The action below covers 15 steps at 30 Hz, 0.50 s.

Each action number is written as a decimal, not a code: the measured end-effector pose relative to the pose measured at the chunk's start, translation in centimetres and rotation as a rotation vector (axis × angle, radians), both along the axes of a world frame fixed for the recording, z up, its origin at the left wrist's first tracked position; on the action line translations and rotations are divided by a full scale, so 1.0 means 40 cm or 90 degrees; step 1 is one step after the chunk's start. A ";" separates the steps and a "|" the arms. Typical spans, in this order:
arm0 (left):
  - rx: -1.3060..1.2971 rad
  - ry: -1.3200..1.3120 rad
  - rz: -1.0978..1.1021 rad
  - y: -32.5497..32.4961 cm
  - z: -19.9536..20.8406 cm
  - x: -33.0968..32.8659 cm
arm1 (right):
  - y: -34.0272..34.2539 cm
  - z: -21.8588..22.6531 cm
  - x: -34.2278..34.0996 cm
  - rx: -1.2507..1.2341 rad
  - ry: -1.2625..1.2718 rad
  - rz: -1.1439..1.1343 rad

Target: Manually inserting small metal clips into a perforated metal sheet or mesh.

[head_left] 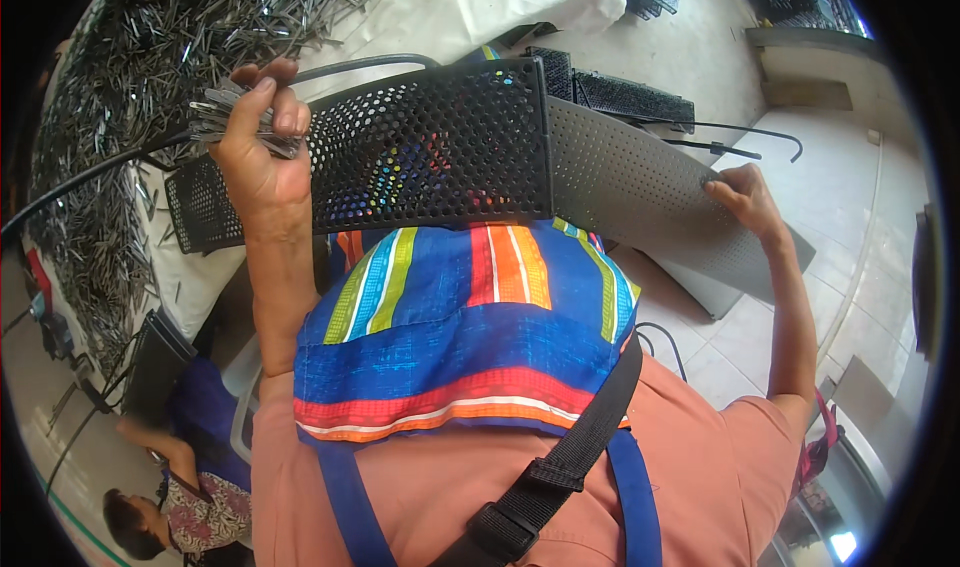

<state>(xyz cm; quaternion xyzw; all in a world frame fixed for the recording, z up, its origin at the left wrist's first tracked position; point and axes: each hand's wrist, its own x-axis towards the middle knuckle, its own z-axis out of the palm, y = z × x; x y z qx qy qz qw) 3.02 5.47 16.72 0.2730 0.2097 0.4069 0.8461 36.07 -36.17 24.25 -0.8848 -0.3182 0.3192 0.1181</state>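
Observation:
My left hand (265,152) is raised, with its fingers closed round a bundle of thin grey metal strips (212,117). Just beside it, a black perforated metal panel (430,157) with a rim and a bent black rod handle (370,61) lies across the front of my striped blue apron (430,367). A flat grey panel with small holes (640,167) extends to the right from behind the black one. On its upper edge, my right hand (745,199) is closed in a pinch.
A large heap of loose metal strips (200,17) covers a white cloth (420,12) at the far left. Several black perforated pieces (630,99) with bent rods lie beyond my lap. At lower left, another person (205,497) sits near a dark panel.

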 end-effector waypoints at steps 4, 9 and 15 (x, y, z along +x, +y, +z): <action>0.023 -0.020 0.013 0.001 -0.021 -0.011 | 0.052 0.029 0.071 0.004 -0.082 0.069; 0.057 -0.014 0.020 0.002 -0.067 -0.035 | 0.059 -0.001 0.103 -0.031 -0.074 0.021; 0.045 -0.023 0.061 0.010 -0.068 -0.054 | 0.084 0.031 0.166 0.011 -0.090 -0.023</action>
